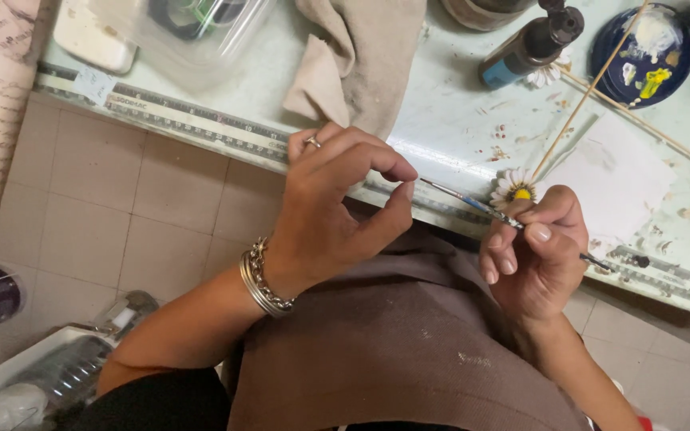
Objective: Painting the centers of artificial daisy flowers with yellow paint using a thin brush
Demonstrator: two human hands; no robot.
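Pale green and paint-flecked, the worktable (457,120) runs across the far side of the scene, with a ruler strip (201,128) along its near edge and beige floor tiles (121,199) below. Over the person's brown apron (393,343), the right hand (537,255) pinches a thin paintbrush (473,203) between thumb and curled fingers, so its grip is closed on the handle, the brush slanting up to the left. Just beyond those fingers sits a small daisy (514,187) with white petals and a yellow centre, at the table's near edge; whether the hand also holds it I cannot tell. The left hand (337,207) hovers to the left with forefinger and thumb bent toward each other but apart, holding nothing, its fingertip close to the brush tip. A ring shows on one finger and silver bracelets (261,279) circle the wrist. Farther back lie a beige cloth (357,56), a dark spray bottle (533,44), a blue dish (640,52) with dabs of white and yellow paint, thin wooden sticks (592,88) and a white paper sheet (612,179)
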